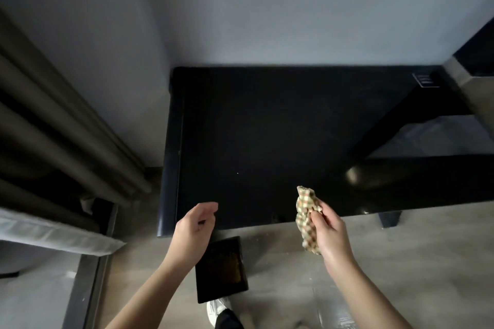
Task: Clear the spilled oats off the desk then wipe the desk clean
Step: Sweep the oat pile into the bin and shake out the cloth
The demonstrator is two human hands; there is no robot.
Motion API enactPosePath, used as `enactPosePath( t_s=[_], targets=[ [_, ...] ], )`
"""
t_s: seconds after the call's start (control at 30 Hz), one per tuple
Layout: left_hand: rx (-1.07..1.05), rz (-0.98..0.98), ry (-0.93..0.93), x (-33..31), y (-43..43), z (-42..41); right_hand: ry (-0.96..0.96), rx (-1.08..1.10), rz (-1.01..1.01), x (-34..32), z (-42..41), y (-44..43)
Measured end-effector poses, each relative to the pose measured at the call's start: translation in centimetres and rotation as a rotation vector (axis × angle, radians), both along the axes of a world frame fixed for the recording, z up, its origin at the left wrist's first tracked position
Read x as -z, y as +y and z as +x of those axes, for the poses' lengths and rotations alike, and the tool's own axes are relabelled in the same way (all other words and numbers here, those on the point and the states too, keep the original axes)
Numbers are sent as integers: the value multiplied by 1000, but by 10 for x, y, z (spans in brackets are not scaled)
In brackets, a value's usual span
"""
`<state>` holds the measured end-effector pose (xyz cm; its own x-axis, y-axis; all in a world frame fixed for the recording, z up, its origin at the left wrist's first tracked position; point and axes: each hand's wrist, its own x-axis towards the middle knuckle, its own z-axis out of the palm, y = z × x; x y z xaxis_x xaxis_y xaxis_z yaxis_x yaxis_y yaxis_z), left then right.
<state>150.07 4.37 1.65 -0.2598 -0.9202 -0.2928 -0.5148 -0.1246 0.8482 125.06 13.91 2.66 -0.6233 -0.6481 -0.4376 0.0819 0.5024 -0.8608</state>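
Observation:
A glossy black desk (267, 120) fills the middle of the view. A single pale speck (237, 173) lies on its front left part. My right hand (330, 232) is shut on a bunched checked cloth (306, 211), held upright over the desk's front edge. My left hand (193, 230) hovers over the front left corner with curled, parted fingers and nothing in it. On the floor below it stands a black square bin (222, 270) with brownish oats inside.
A grey wall stands behind the desk. Dark curtain folds (61, 125) hang at the left above a pale ledge (53, 232). A black frame (417, 115) rises at the desk's right. A white shoe (217, 310) shows on the beige floor.

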Motion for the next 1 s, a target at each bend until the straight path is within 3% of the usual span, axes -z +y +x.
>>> enactPosePath(
  t_s=[0.23,0.6,1.0],
  targets=[
    [51,39,169,-34,80,-82,-38,185,-120,-37,-66,112],
    [55,115,284,-41,214,-263,11,347,-99,-39,-206,288],
    [304,190,162,-31,206,-414,-71,549,-70,-35,-348,294]
  ],
)
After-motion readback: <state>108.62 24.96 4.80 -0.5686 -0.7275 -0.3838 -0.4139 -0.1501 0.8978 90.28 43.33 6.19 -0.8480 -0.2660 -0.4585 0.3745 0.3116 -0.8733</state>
